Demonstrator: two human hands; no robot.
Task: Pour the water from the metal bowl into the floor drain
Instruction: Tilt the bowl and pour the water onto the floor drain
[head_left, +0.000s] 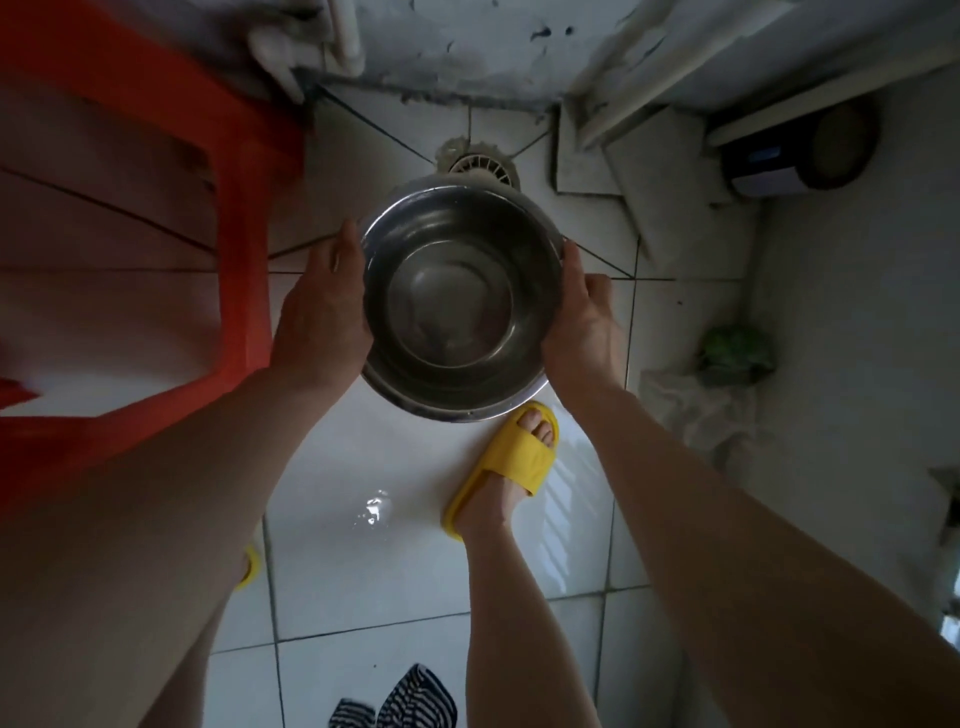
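Held the metal bowl in the air between left hand and right hand, fingers wrapped around its two sides, just in front of the floor drain. Looked round, gray and shiny inside, with a flat bottom.

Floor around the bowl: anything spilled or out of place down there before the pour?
Yes. A small wet puddle glints on the white tile near the yellow slipper, short of the floor drain. Both hands, left hand and right hand, hold the metal bowl roughly level.
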